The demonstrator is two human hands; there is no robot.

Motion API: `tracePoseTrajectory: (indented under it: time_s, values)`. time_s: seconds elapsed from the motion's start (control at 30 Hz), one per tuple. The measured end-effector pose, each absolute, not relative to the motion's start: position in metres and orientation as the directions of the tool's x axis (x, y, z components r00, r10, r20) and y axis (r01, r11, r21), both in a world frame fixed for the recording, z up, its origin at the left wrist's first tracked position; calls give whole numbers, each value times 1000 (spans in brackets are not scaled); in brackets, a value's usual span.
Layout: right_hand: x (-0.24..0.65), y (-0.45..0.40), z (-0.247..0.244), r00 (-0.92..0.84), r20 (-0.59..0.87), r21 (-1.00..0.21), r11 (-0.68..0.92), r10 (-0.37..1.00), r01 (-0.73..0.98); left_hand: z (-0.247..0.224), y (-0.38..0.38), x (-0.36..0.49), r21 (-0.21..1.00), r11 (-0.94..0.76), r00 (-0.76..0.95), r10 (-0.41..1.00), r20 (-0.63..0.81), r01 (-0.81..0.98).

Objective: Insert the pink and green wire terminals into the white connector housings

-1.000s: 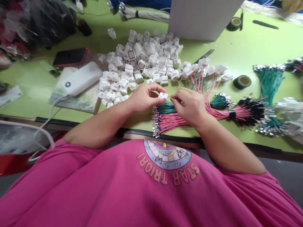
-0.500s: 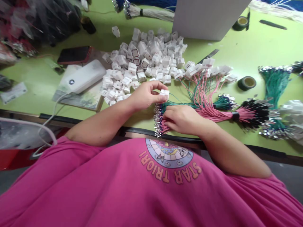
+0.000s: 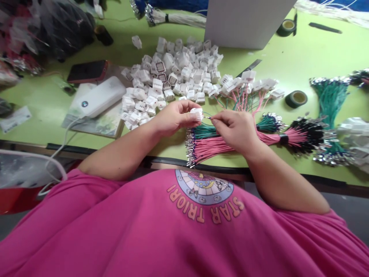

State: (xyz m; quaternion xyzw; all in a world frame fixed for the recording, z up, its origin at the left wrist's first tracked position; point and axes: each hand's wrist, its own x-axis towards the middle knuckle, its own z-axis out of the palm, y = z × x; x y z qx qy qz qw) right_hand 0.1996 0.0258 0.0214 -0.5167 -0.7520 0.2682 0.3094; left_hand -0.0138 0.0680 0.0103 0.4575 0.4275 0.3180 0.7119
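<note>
Between the thumb and fingers of my left hand is a white plastic connector housing. A green wire runs from that housing toward my right. My right hand pinches a wire by its metal terminal end, close to the housing's right side; whether the tip touches it I cannot tell. Below my hands lies a bundle of pink wires with silver terminals at its left end, beside a bundle of green wires. Housings fitted with pink and green wires lie just beyond my right hand.
A heap of loose white housings spreads beyond my left hand. Left of it are a white power bank and a phone. A tape roll, more green wires and a large white box are toward the right.
My right hand has lifted from the terminal ends of the pink bundle and moved up to the housing, now with a wire end in its pinch. My left hand still holds the housing.
</note>
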Motion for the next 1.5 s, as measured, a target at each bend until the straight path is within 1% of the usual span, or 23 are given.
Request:
tracePoseTrajectory:
  time_s: [0.07, 0.13, 0.37, 0.43, 0.5, 0.63, 0.73, 0.83, 0.93, 1.0, 1.03, 1.07, 1.1, 1.13, 1.17, 1.2, 1.23, 1.27, 1.3, 1.37, 1.43, 1.47, 1.5]
  values:
    - [196, 22, 18, -241, 311, -582, 384, 920, 717, 10, 68, -14, 926, 373, 435, 845, -310, -63]
    - [194, 20, 14, -241, 341, -508, 394, 909, 766, 9, 68, -14, 929, 366, 440, 844, -305, -57]
    - [194, 21, 7, -272, 376, -412, 423, 886, 807, 8, 66, -15, 953, 303, 426, 862, -276, 5]
    - [193, 22, 7, -296, 345, -409, 426, 891, 807, 7, 66, -15, 961, 274, 424, 868, -259, 25]
    - [193, 22, 7, -317, 298, -439, 424, 900, 792, 6, 65, -15, 972, 227, 429, 873, -229, 57]
    - [191, 24, 10, -361, 198, -516, 410, 912, 752, 2, 63, -14, 987, 39, 423, 900, -102, 155]
    - [187, 24, 9, -380, 149, -515, 399, 913, 759, -1, 60, -11, 972, -61, 424, 905, -41, 225]
    - [185, 24, 9, -395, 126, -507, 402, 910, 763, -2, 60, -12, 963, -86, 450, 892, -40, 257]
    - [196, 31, 15, -366, 154, -550, 387, 918, 740, 8, 66, -21, 929, -159, 475, 880, -19, 333]
    - [216, 42, 23, -220, 228, -585, 314, 948, 748, 19, 73, -33, 828, -270, 425, 904, 43, 491]
    - [228, 49, 28, -89, 276, -591, 242, 957, 770, 26, 77, -39, 730, -313, 385, 920, 74, 608]
    - [241, 56, 32, 65, 329, -586, 150, 942, 797, 31, 81, -45, 594, -323, 345, 935, 80, 737]
    - [254, 62, 36, 219, 395, -552, 40, 892, 833, 36, 85, -51, 430, -308, 314, 948, 60, 849]
    - [264, 68, 39, 268, 381, -493, -51, 885, 869, 38, 88, -55, 257, -286, 289, 957, 24, 923]
    - [271, 71, 41, 272, 336, -431, -110, 901, 895, 39, 90, -58, 101, -272, 275, 961, -17, 957]
    - [274, 72, 41, 266, 290, -368, -149, 919, 918, 38, 92, -60, -14, -270, 269, 962, -49, 963]
    - [273, 70, 41, 247, 257, -317, -160, 934, 935, 35, 94, -61, -80, -274, 269, 961, -70, 958]
    - [267, 67, 40, 218, 260, -288, -140, 941, 947, 32, 94, -61, -103, -283, 276, 958, -81, 954]
    - [258, 62, 38, 167, 286, -278, -85, 944, 957, 29, 94, -61, -97, -293, 286, 955, -82, 951]
    - [235, 49, 32, -55, 332, -285, 156, 942, 946, 25, 94, -58, -65, -309, 304, 950, -70, 949]
    - [213, 39, 25, -375, 208, -297, 424, 903, 856, 25, 92, -56, -24, -322, 321, 947, -24, 946]
    - [205, 37, 21, -483, 116, -286, 494, 868, 821, 26, 91, -55, 24, -332, 332, 943, 9, 943]
    - [200, 35, 18, -549, 21, -271, 533, 836, 802, 27, 89, -54, 103, -343, 340, 939, 46, 934]
